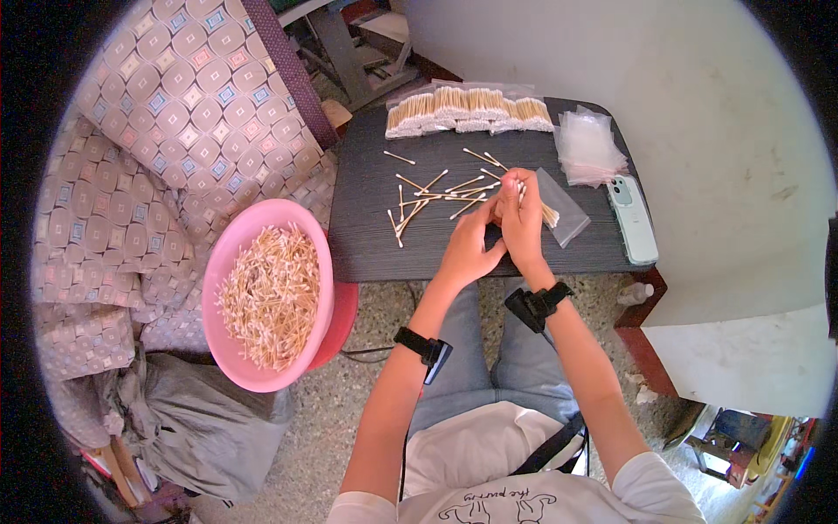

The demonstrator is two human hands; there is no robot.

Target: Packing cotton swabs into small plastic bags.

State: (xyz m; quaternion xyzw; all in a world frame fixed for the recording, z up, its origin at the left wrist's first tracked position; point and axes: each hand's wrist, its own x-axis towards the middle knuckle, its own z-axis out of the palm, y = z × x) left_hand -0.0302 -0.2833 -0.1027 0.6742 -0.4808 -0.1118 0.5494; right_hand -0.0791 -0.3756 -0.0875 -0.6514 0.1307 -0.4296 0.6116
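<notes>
Both of my hands meet over the right half of the dark table (367, 249). My right hand (522, 223) is closed around a bundle of cotton swabs (549, 216), whose white tips stick out past the fingers. My left hand (471, 246) presses against the same bundle from the left, its fingertips partly hidden behind the right hand. A clear plastic bag (569, 210) lies flat on the table just right of the bundle. Several loose cotton swabs (423, 199) are scattered to the left of my hands, a few close to the fingertips.
Filled bags of cotton swabs (471, 109) line the far table edge. A stack of clear bags (587, 144) and a white phone (633, 223) lie at the right. A pink basin (212, 297) heaped with swabs stands left of the table, beside a patterned sofa (175, 113). A wall (724, 175) borders the right.
</notes>
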